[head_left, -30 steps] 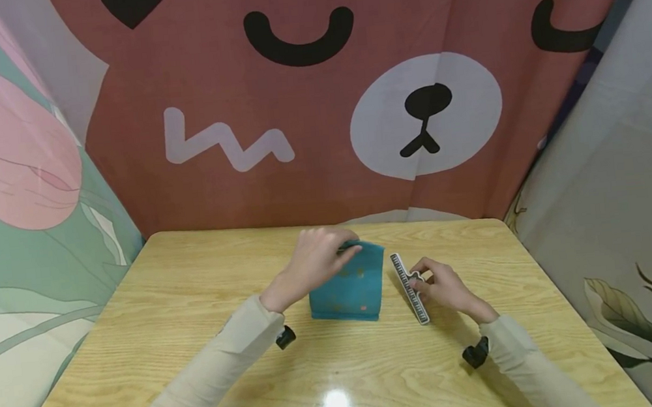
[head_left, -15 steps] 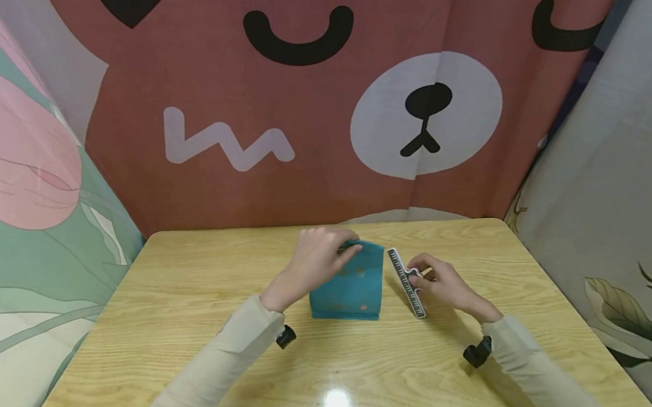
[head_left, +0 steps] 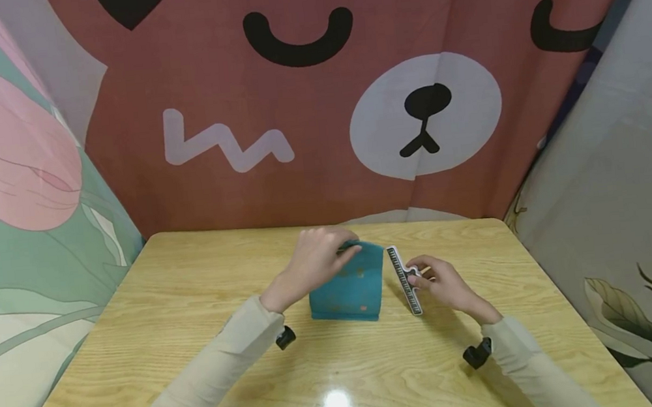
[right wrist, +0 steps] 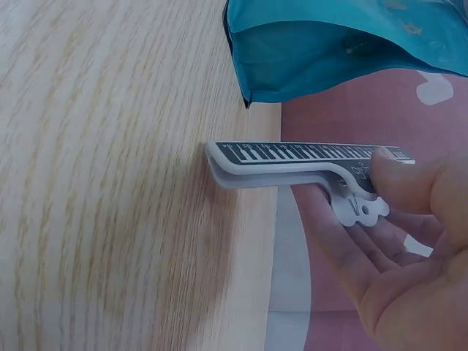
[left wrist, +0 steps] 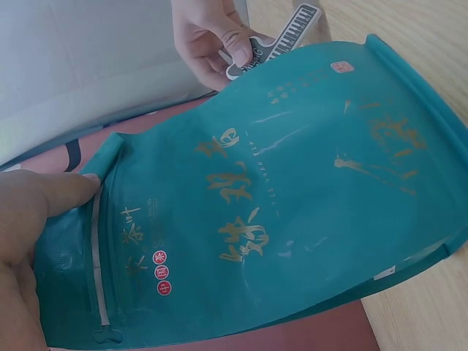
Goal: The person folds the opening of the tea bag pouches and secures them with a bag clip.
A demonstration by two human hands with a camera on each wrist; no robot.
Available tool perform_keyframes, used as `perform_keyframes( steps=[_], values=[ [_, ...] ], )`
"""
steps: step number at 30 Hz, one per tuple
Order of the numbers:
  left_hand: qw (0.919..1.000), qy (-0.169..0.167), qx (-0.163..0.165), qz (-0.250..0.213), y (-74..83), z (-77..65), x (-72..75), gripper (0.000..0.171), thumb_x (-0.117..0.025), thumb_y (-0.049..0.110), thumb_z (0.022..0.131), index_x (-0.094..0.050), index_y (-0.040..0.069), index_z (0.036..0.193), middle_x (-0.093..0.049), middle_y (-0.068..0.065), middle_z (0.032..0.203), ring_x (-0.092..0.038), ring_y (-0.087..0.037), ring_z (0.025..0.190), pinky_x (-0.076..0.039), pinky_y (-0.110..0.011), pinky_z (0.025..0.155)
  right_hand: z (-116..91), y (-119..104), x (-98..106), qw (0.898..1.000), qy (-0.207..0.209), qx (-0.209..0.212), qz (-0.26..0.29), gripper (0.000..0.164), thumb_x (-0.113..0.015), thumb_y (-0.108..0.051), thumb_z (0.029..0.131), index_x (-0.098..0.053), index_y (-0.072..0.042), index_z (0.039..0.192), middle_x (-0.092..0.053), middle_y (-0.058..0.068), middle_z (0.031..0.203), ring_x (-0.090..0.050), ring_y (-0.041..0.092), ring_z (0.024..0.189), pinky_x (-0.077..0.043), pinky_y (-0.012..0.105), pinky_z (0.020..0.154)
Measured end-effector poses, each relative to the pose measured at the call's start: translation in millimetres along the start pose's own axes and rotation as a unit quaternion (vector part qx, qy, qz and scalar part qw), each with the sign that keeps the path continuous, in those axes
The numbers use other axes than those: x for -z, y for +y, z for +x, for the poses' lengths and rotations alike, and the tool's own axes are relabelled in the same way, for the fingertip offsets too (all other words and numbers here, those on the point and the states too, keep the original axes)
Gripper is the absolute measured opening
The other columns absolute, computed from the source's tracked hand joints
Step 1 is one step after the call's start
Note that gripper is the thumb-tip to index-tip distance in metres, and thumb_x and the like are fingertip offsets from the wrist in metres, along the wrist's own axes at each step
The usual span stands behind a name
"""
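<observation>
A teal tea pouch (head_left: 348, 290) with gold characters stands on the table, its top end pinched by my left hand (head_left: 316, 257). In the left wrist view, the thumb presses near a pale strip along that end of the pouch (left wrist: 241, 212). My right hand (head_left: 442, 284) holds a long clip (head_left: 404, 281) by its handle, between thumb and fingers. Black-and-white piano keys are printed on the clip (right wrist: 307, 153). It is just right of the pouch, apart from it, and its long jaws look closed in the right wrist view.
The wooden table (head_left: 249, 381) spreads around both hands. A brown curtain (head_left: 231, 199) with a bear print hangs behind its far edge, and patterned cloths hang at the left and right. Each wrist carries a small black camera (head_left: 477, 353).
My right hand has shifted the clip slightly left and away from me, nearer the pouch. The left hand and the pouch have stayed in place.
</observation>
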State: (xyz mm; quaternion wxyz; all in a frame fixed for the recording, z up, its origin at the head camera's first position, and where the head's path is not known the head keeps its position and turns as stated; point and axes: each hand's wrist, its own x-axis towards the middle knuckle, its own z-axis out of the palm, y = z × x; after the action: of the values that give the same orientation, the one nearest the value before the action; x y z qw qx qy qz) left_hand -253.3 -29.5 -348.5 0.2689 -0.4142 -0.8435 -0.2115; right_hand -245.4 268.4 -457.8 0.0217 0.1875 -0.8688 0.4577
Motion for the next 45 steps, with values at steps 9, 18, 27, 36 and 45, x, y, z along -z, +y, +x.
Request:
perform_keyframes(
  steps=[9,18,27,36,45],
  values=[
    [0.9999,-0.009,0.006,0.001,0.3,0.9,1.2,0.013,-0.075,0.022,0.091,-0.078,0.012,0.099,-0.075,0.002,0.089,-0.066,-0.009,0.068,-0.042,-0.022,0.050,0.4,1.9,0.7,1.000,0.022,0.000,-0.017,0.033,-0.069,0.000,0.091,-0.060,0.012,0.121,-0.060,0.016,0.093,-0.066,0.026,0.077,-0.058,0.042,0.066],
    [1.0000,-0.006,0.006,0.005,0.6,0.1,0.9,0.012,-0.075,0.022,0.091,-0.078,0.013,0.098,-0.074,0.002,0.088,-0.065,-0.008,0.066,-0.040,-0.022,0.049,-1.7,-5.8,1.8,0.994,0.091,-0.008,-0.068,0.029,-0.076,-0.003,0.087,-0.068,0.004,0.114,-0.068,0.009,0.091,-0.067,0.022,0.078,-0.054,0.028,0.065],
    [1.0000,0.001,0.001,-0.001,1.2,0.4,1.7,0.012,-0.076,0.021,0.090,-0.078,0.012,0.098,-0.074,0.001,0.087,-0.065,-0.009,0.065,-0.041,-0.022,0.049,-2.7,-11.6,-1.1,0.988,0.121,0.013,-0.091,0.027,-0.077,0.002,0.083,-0.071,0.002,0.109,-0.070,0.009,0.087,-0.068,0.020,0.073,-0.054,0.026,0.062],
    [1.0000,-0.004,0.002,0.003,1.3,0.0,2.0,0.012,-0.074,0.022,0.091,-0.078,0.013,0.099,-0.074,0.002,0.088,-0.065,-0.008,0.065,-0.041,-0.022,0.049,-2.3,-17.6,-5.8,0.977,0.168,0.063,-0.119,0.026,-0.079,0.008,0.078,-0.073,0.005,0.103,-0.071,0.013,0.088,-0.071,0.025,0.074,-0.057,0.030,0.064],
    [1.0000,-0.003,0.003,0.000,1.0,0.6,1.4,0.012,-0.075,0.022,0.091,-0.078,0.013,0.098,-0.074,0.002,0.087,-0.064,-0.008,0.064,-0.040,-0.023,0.048,-3.0,-26.4,-6.3,0.961,0.213,0.101,-0.145,0.026,-0.082,0.008,0.074,-0.074,0.002,0.097,-0.072,0.011,0.084,-0.071,0.024,0.070,-0.057,0.036,0.062]
  ],
)
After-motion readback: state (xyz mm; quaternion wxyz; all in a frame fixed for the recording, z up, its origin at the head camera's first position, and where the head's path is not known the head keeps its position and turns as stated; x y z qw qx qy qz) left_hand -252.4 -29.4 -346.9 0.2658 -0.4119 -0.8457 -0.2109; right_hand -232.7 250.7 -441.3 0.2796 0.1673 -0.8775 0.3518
